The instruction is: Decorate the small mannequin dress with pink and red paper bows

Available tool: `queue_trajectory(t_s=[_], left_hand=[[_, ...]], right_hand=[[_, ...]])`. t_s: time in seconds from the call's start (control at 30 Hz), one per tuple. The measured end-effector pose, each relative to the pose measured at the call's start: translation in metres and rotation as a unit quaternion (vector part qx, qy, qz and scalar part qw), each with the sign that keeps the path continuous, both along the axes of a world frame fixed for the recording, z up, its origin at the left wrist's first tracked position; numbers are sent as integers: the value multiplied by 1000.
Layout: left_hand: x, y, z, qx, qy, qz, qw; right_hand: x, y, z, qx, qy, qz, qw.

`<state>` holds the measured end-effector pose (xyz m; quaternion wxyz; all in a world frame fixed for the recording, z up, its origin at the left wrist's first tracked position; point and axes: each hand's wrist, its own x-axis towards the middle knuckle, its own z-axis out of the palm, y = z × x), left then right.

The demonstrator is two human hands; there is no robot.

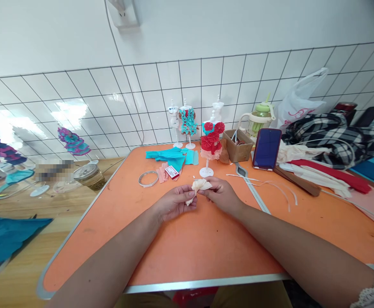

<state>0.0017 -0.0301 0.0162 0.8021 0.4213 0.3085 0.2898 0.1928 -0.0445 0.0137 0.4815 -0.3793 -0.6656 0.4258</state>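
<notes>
My left hand (pixel 174 202) and my right hand (pixel 221 194) meet over the middle of the orange table (pixel 187 248). Both pinch a small folded piece of cream crepe paper (pixel 200 185), fanned out at its top. Just behind it stands a small white mannequin in a red and teal paper dress (pixel 211 141). Cut teal paper pieces (pixel 170 155), a small red and white box (pixel 172 172) and a coil of wire (pixel 148 178) lie to the left of the hands.
Two more small mannequins (pixel 183 122) stand by the tiled wall. A cardboard box (pixel 237 145), a propped phone (pixel 267 148), a green-lidded jug (pixel 260 117), a plastic bag (pixel 299 102), plaid cloth (pixel 328 132) and red and cream paper strips (pixel 325 173) crowd the right. A metal ruler (pixel 254 192) lies beside my right hand.
</notes>
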Motion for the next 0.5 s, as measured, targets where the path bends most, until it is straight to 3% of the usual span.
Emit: queue_trajectory(t_s=[0.13, 0.27, 0.37, 0.5], left_hand=[[-9, 8, 4, 108, 98, 35, 989], [-13, 9, 10, 286, 265, 90, 916], [-11, 5, 13, 362, 336, 71, 867], [-8, 1, 14, 393, 357, 48, 846]], right_hand=[[20, 7, 3, -101, 3, 106, 989], [22, 5, 2, -136, -9, 192, 972], [11, -1, 2, -70, -67, 155, 983], [2, -2, 2, 2, -120, 45, 992]])
